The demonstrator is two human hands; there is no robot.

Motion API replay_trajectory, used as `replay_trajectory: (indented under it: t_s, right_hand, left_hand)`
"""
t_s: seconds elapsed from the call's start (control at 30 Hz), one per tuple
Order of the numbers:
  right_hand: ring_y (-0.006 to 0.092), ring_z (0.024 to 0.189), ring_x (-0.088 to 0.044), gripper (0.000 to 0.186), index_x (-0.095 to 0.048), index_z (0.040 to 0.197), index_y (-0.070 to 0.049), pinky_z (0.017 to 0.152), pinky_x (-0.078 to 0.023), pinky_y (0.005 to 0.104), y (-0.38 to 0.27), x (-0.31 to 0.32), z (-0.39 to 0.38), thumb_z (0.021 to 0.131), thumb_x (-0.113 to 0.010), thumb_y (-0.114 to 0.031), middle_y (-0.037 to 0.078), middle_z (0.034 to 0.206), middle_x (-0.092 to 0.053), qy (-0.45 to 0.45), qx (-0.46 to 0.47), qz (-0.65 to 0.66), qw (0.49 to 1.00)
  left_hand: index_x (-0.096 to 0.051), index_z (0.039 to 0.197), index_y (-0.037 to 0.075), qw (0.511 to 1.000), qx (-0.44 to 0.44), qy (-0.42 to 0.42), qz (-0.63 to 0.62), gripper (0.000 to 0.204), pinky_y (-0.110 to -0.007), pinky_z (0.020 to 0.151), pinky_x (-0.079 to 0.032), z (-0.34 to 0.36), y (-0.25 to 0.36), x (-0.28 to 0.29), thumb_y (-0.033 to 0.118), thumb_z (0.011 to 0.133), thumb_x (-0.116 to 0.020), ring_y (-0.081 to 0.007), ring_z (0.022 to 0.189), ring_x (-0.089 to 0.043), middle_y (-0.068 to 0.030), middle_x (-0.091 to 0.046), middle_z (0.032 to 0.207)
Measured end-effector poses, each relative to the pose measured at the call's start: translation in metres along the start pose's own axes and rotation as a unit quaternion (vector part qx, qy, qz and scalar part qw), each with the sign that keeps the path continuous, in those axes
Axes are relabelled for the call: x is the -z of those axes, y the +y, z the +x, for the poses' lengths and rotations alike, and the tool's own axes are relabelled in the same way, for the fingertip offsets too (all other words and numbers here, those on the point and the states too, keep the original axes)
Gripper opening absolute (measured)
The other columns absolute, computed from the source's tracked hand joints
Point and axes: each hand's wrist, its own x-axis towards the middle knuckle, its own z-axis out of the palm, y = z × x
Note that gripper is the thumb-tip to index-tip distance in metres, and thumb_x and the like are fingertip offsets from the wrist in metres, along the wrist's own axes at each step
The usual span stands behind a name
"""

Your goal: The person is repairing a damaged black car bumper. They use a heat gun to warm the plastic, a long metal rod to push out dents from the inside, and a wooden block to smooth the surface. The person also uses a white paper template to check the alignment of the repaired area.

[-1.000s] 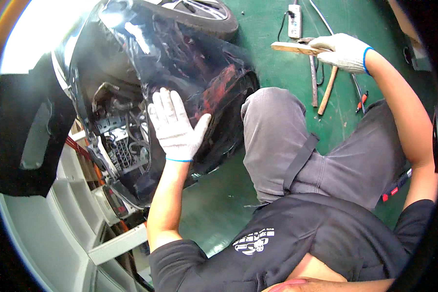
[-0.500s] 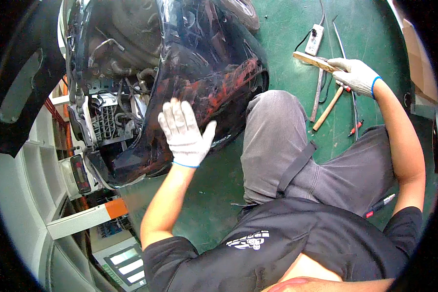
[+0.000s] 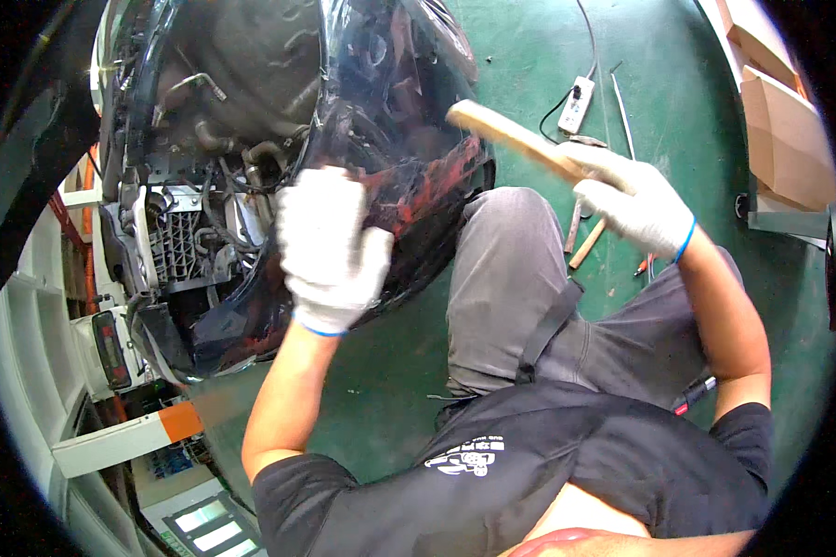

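Note:
A dark car fender [image 3: 427, 190], scuffed with red streaks, curves round in front of me next to an exposed engine bay [image 3: 190, 246]. My left hand [image 3: 330, 255], in a white knit glove, lies over the fender with fingers extended and thumb apart, slightly blurred. Whether its palm touches the panel I cannot tell. In my gloved right hand [image 3: 636, 200] is a flat wooden bar [image 3: 515, 139], gripped at one end. Its free end points left toward the fender, above my knee and clear of the panel.
On the green floor to the right lie a white power strip [image 3: 576, 104] with a cable, a thin metal rod [image 3: 624, 116] and a wooden handle [image 3: 587, 244], partly hidden by my right hand. Cardboard [image 3: 785, 139] stands far right. A white beam with an orange end [image 3: 125, 441] juts in at lower left.
My right hand has swung the wooden bar left, nearer the fender, and it looks larger. My left hand has shifted slightly up and left over the panel. The whole view has moved a little.

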Motion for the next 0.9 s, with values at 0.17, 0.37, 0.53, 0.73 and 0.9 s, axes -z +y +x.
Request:
replay_trajectory:
  t_s: [0.17,0.37,0.53,0.73,0.9]
  right_hand:
    - [0.0392,0.118,-0.067,0.05,-0.06,0.145,-0.011,0.105,-0.052,0.0431,-0.059,-0.058,-0.007,0.1,-0.062,-0.034,0.02,0.133,-0.068,-0.046,0.145,-0.102,0.983]
    - [0.0381,0.082,-0.068,0.044,-0.061,0.143,-0.017,0.074,-0.055,0.0475,-0.081,-0.084,-0.008,0.101,-0.063,-0.03,0.017,0.092,-0.065,0.032,0.163,-0.174,0.971]
    - [0.0385,0.085,-0.066,0.047,-0.059,0.145,-0.008,0.078,-0.052,0.0454,-0.103,-0.081,-0.016,0.1,-0.066,-0.019,0.02,0.092,-0.065,0.013,0.097,-0.195,0.976]
    - [0.04,0.084,-0.066,0.05,-0.054,0.15,-0.011,0.078,-0.053,0.0472,-0.107,-0.083,-0.001,0.104,-0.061,-0.028,0.022,0.093,-0.067,-0.006,0.085,-0.223,0.971]
    - [0.0461,0.093,-0.069,0.054,-0.05,0.153,-0.016,0.08,-0.054,0.0524,-0.118,-0.081,0.018,0.105,-0.056,-0.039,0.026,0.104,-0.071,-0.046,0.041,-0.238,0.969]
  left_hand:
    - [-0.066,0.131,-0.005,0.834,0.379,-0.044,-0.399,0.038,-0.035,0.105,-0.049,0.052,-0.074,0.019,0.023,0.108,-0.058,-0.0219,0.116,-0.065,-0.0146,-0.07,0.128]
    - [-0.067,0.137,0.001,0.643,0.378,-0.207,-0.633,0.042,-0.03,0.106,-0.049,0.075,-0.122,-0.02,0.032,0.11,-0.056,-0.013,0.114,-0.064,-0.0052,-0.072,0.127]
    - [-0.064,0.142,0.002,0.623,0.35,-0.214,-0.666,0.041,-0.032,0.114,-0.044,0.063,-0.14,-0.057,0.027,0.11,-0.056,-0.016,0.128,-0.06,-0.0073,-0.067,0.138]
    - [-0.065,0.14,0.002,0.606,0.329,-0.231,-0.686,0.04,-0.033,0.116,-0.043,0.072,-0.125,-0.048,0.026,0.11,-0.056,-0.0172,0.13,-0.06,-0.0072,-0.068,0.138]
    - [-0.069,0.135,0.002,0.646,0.338,-0.216,-0.649,0.041,-0.032,0.109,-0.047,0.08,-0.11,-0.035,0.031,0.106,-0.063,-0.0161,0.122,-0.063,-0.006,-0.07,0.133]
